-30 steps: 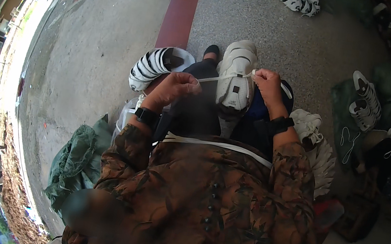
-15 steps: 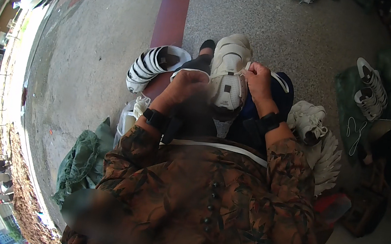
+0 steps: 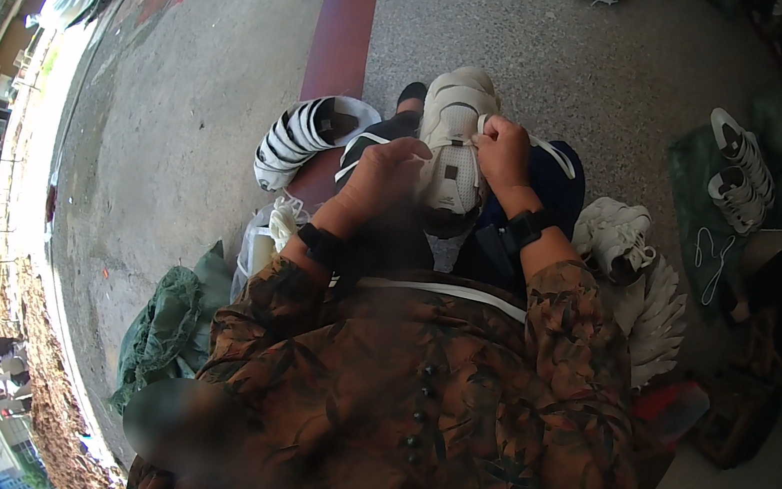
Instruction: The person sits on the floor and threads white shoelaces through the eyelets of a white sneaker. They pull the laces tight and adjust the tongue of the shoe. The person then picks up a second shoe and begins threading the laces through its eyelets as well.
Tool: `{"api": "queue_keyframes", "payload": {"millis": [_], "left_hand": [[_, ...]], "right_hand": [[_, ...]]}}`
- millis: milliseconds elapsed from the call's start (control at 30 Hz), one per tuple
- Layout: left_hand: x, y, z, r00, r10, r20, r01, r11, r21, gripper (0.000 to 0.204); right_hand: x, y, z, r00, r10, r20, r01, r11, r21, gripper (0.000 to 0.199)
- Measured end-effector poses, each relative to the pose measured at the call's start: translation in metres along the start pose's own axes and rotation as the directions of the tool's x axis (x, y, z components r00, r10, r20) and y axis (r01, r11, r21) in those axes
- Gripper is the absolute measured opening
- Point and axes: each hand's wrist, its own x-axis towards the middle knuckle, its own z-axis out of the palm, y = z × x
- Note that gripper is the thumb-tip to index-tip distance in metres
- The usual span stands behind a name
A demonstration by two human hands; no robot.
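Observation:
An off-white sneaker [image 3: 449, 180] rests between my knees, its toe pointing away from me and its tongue toward me. At the sneaker's right edge my right hand [image 3: 505, 156] pinches a white shoelace [image 3: 558, 157], which loops out over my dark blue trouser leg. My left hand [image 3: 378, 180] is closed at the shoe's left edge, its thumb side against the upper. A pale stretch of lace [image 3: 350, 170] shows behind that hand. The left fingertips are partly hidden.
Nested black-and-white shoe uppers [image 3: 305, 141] lie left on the floor. Bundled white laces [image 3: 286, 219] and a green sack [image 3: 170, 313] are nearer. To my right are a white sneaker [image 3: 615, 236], stacked white pieces [image 3: 654, 324], and more shoes [image 3: 745, 191] on green cloth.
My right hand has shifted slightly left and up along the sneaker's edge, still pinching the lace. The left hand has turned, and its thumb now reaches to the shoe's edge.

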Motion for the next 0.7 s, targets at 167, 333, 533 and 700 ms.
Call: {"api": "queue_keyframes", "payload": {"millis": [167,333,533,700], "left_hand": [[0.012,0.014,0.018,0.870,0.492,0.034,-0.478,0.823,0.308,0.018],[0.021,0.010,0.037,0.861,0.507,0.053,-0.459,0.726,0.513,0.019],[0.024,0.009,0.044,0.798,0.592,0.115,-0.528,0.593,0.608,0.015],[0.026,-0.008,0.043,0.766,0.614,0.187,-0.572,0.521,0.633,0.015]], "right_hand": [[-0.019,-0.015,-0.004,0.992,-0.094,0.080,0.113,0.954,-0.278,0.016],[-0.038,-0.046,-0.031,0.949,-0.030,0.315,0.101,0.972,-0.213,0.041],[-0.016,-0.026,-0.032,0.906,-0.011,0.423,0.098,0.978,-0.186,0.035],[-0.025,-0.027,-0.011,0.938,-0.005,0.348,0.139,0.922,-0.361,0.022]]}}
